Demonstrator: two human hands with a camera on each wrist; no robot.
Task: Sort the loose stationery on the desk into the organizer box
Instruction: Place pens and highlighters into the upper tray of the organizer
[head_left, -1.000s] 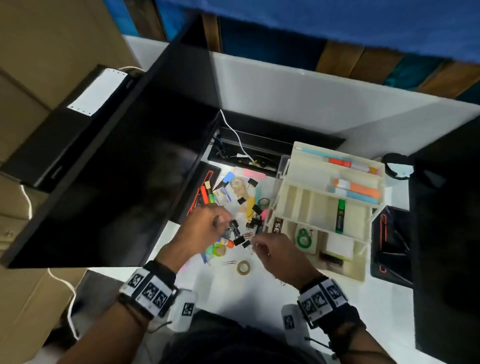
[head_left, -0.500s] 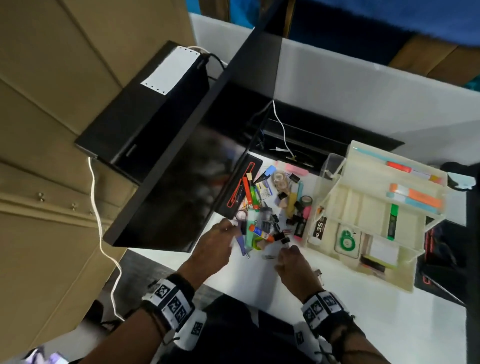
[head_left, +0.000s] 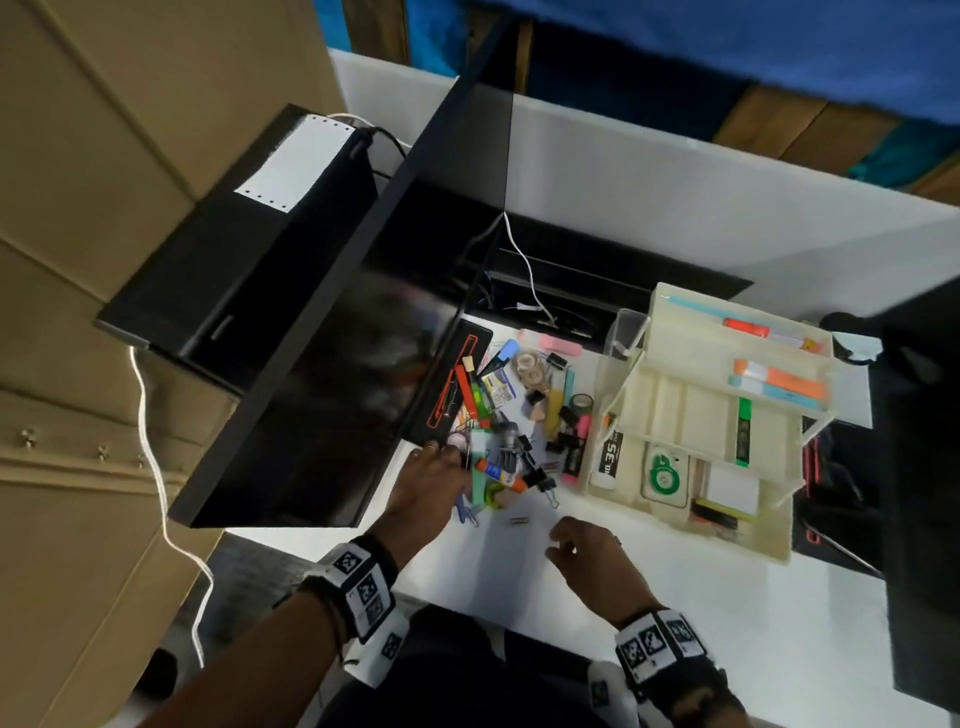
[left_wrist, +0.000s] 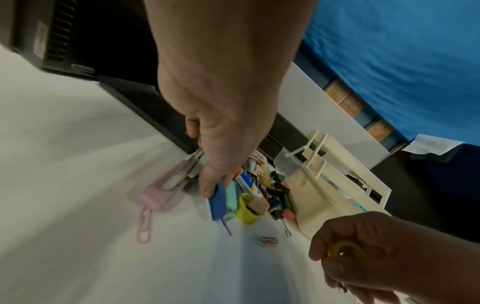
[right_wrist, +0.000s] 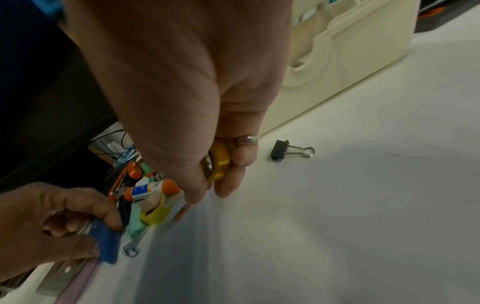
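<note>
Loose stationery (head_left: 519, 415) lies heaped on the white desk (head_left: 649, 613), left of the cream organizer box (head_left: 769, 551). My left hand (head_left: 452, 462) is at the heap's near left edge and pinches a flat blue piece (left_wrist: 217, 201) between thumb and fingers; the blue piece (right_wrist: 105, 240) touches the desk. My right hand (head_left: 561, 545) hovers in front of the heap, its fingers curled round a small yellow tape roll (right_wrist: 219, 162), also seen as the tape roll (left_wrist: 342, 250) from the left wrist. The box holds markers, a correction tape and sticky notes.
A glue stick (head_left: 501, 474), a yellow-green tape roll (left_wrist: 245, 209) and black binder clips lie in the heap. One binder clip (right_wrist: 279, 150) sits near the box front. A pink paper clip (left_wrist: 144, 228) lies apart. A black monitor (head_left: 311, 389) stands left.
The tape roll that lay on the desk is now in my right hand, which has drawn back toward me. My left hand slid to the heap's near left edge. The head view shifted.
</note>
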